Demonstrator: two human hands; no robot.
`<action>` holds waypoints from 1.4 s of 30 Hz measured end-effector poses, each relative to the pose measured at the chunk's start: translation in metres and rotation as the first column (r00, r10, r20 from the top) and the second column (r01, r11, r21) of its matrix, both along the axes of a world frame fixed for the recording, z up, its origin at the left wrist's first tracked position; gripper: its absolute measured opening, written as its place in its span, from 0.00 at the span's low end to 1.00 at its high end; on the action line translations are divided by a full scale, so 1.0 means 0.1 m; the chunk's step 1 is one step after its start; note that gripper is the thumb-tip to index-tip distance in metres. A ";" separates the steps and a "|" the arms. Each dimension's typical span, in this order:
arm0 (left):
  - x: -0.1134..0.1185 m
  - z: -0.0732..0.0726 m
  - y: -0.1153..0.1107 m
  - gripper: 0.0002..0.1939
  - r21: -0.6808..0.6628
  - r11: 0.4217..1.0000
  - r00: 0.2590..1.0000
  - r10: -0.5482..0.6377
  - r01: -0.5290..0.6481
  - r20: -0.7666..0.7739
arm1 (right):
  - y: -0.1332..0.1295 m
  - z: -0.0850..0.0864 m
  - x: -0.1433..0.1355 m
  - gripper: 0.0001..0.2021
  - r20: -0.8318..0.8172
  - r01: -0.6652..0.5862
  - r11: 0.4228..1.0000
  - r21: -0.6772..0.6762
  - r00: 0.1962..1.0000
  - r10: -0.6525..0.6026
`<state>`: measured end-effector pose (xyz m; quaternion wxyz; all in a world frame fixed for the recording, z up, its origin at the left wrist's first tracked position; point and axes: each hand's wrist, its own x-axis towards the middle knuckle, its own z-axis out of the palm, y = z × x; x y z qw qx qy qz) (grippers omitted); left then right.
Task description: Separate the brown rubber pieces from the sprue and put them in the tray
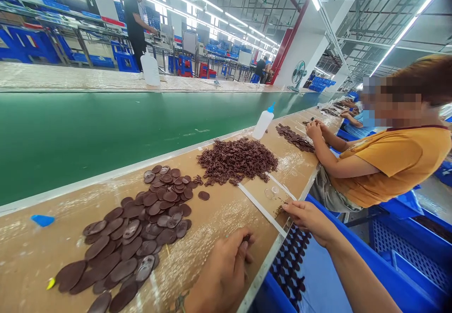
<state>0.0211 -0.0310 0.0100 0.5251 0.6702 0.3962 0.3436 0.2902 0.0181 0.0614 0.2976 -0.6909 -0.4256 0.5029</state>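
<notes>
My left hand rests curled at the near edge of the brown work table, fingers closed around a small dark piece. To its left lies a spread of brown oval plastic pieces. My right hand sits at the table's edge, fingertips pinching a small brown part beside a white tape strip. A heap of small brown trimmed parts lies beyond.
A green conveyor belt runs along the table's far side. A white squeeze bottle stands by it. A person in a yellow shirt works to my right. A blue bin with brown parts sits under my right arm.
</notes>
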 end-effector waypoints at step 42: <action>0.07 0.22 -0.03 0.14 -0.314 0.949 0.916 0.110 0.019 0.387 | -0.82 0.28 -0.88 0.14 -0.508 0.115 0.991 0.065 0.859 -0.066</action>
